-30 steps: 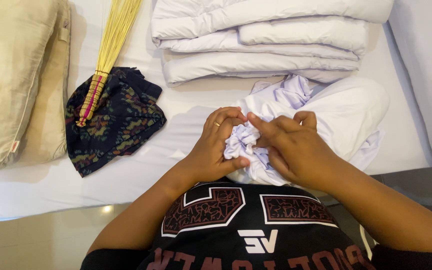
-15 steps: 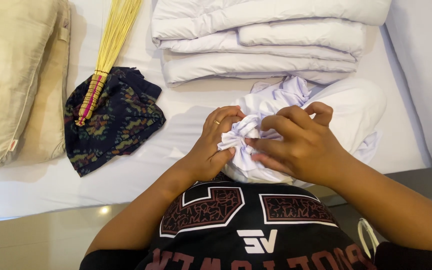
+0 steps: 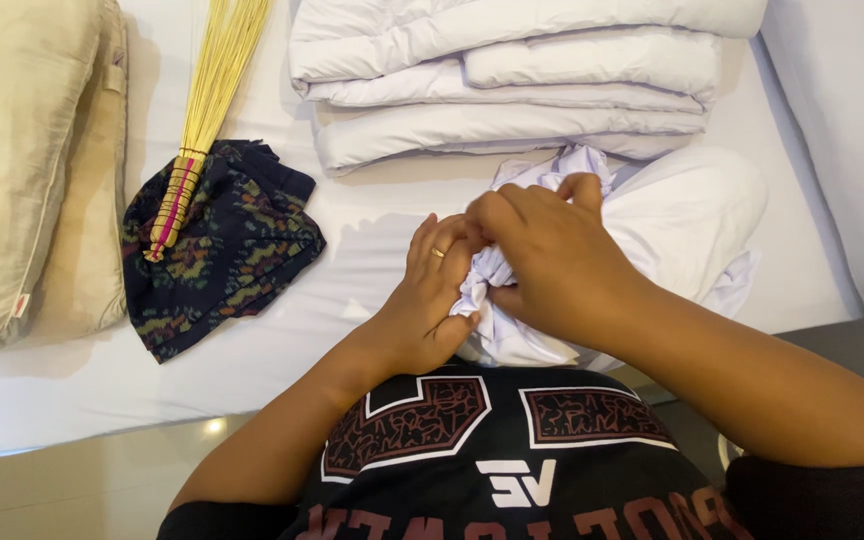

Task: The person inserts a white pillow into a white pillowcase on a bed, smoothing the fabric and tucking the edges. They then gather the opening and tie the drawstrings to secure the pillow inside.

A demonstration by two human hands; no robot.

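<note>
Right now, a bunched white cloth (image 3: 512, 300) is gripped at the near edge of the bed (image 3: 372, 230) by the left hand (image 3: 427, 300) and right hand (image 3: 552, 250), fingers curled tight. A folded quilt (image 3: 512, 90) is seen just behind.

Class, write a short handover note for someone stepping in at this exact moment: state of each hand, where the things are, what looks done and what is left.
Left hand: closed on the bunched edge of the white pillowcase, ring on one finger.
Right hand: over the same bunch, fingers gripping the gathered cloth.
The white pillow lies on the bed, mostly inside the pillowcase.
Behind it: the folded white duvet. To the left: a dark patterned cloth with a straw broom lying on it, and a beige pillow.
Done: pillow largely covered.
Left: the gathered open end looks unfinished; it likely needs smoothing or tucking.
</note>
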